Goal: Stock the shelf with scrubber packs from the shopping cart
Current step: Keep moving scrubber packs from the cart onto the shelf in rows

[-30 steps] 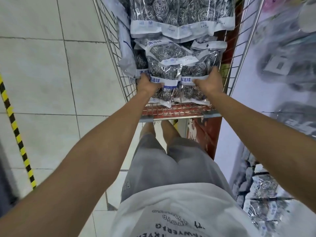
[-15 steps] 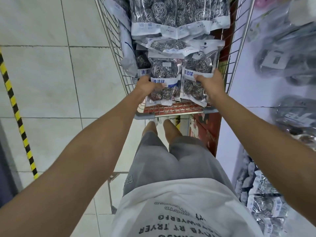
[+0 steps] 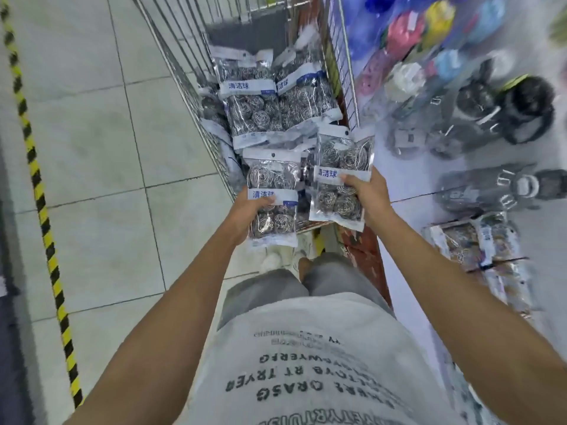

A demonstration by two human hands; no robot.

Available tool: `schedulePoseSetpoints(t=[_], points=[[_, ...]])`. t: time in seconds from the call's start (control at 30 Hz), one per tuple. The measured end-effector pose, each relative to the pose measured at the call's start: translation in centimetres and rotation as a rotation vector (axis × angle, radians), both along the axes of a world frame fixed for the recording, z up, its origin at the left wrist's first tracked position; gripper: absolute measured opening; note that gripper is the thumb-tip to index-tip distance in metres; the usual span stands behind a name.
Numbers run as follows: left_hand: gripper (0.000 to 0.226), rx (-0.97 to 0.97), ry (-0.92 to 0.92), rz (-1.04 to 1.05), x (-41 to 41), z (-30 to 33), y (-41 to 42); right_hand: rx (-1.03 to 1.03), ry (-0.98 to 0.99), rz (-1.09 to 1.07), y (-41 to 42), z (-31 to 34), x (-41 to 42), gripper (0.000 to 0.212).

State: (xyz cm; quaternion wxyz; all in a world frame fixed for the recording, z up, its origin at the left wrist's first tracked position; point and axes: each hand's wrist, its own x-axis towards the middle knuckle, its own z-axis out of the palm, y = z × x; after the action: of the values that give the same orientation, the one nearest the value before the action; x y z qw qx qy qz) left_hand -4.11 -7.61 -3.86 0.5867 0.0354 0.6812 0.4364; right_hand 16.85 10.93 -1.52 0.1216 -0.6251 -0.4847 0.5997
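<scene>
Both packs now above cart

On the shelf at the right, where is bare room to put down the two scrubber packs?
A bare white strip lies between the shopping cart wall and the dark blurred goods. Farther along, coloured scrubbers crowd the shelf; nearer, stacked packs fill it. The left hand and right hand each hold one pack.

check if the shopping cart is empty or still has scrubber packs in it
Not empty. Behind the two packs held up by the left hand and right hand, the shopping cart holds more scrubber packs lying in its basket.
</scene>
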Motion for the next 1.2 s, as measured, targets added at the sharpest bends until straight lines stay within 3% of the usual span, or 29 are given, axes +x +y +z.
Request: schedulePoseSetpoints(t=[0.1, 0.2, 0.23, 0.33, 0.4, 0.5, 0.63, 0.73, 0.8, 0.87, 0.93, 1.0, 1.1, 1.2], points=[[0.039, 0.025, -0.074, -0.018, 0.0, 2.4, -1.7, 0.000, 0.072, -0.123, -2.8, 2.7, 2.1, 0.034], [0.086, 0.021, -0.099, -0.072, 0.0, 2.2, -3.0, 0.022, 0.110, -0.270, -6.1, 5.3, 4.4, 0.025], [0.092, 0.032, -0.114, -0.084, 0.1, 2.2, -3.2, 0.041, 0.133, -0.313, -7.3, 6.2, 5.2, 0.023], [0.082, 0.066, -0.114, -0.160, 1.0, 3.5, -3.6, 0.063, 0.177, -0.433, -11.0, 8.3, 7.7, 0.030], [0.095, 0.068, -0.121, -0.193, 2.4, 5.9, -3.5, 0.047, 0.206, -0.506, -13.4, 9.7, 9.4, 0.029], [0.106, 0.069, -0.160, -0.246, 3.6, 2.8, -3.0, 0.047, 0.251, -0.638, -16.7, 12.1, 11.9, 0.036], [0.088, 0.121, -0.178, -0.432, 7.8, 6.1, -2.5, 0.026, 0.333, -0.803, -21.0, 13.4, 16.3, 0.061], [0.065, 0.155, -0.140, -0.582, 12.1, 10.8, -3.3, -0.037, 0.362, -0.917, -24.6, 13.7, 19.8, 0.031], [0.071, 0.173, -0.082, -0.682, 15.0, 12.6, -4.0, -0.033, 0.377, -0.995, -27.4, 13.4, 22.4, 0.024], [0.071, 0.211, -0.073, -0.804, 18.0, 13.1, -4.8, -0.010, 0.410, -1.067, -30.4, 13.3, 25.1, 0.050], [0.051, 0.195, -0.082, -0.873, 21.4, 14.3, -6.4, 0.004, 0.430, -1.146, -33.7, 13.0, 27.9, 0.076], [0.032, 0.201, -0.089, -0.919, 24.7, 15.1, -8.5, 0.037, 0.418, -1.213, -37.2, 13.3, 30.3, 0.072], [0.064, 0.176, -0.127, -0.986, 29.4, 15.3, -11.6, 0.055, 0.437, -1.273, -42.9, 13.0, 34.3, 0.049], [0.069, 0.123, -0.132, -1.023, 33.4, 14.5, -14.7, 0.065, 0.430, -1.357, -48.6, 12.3, 37.8, 0.048]])
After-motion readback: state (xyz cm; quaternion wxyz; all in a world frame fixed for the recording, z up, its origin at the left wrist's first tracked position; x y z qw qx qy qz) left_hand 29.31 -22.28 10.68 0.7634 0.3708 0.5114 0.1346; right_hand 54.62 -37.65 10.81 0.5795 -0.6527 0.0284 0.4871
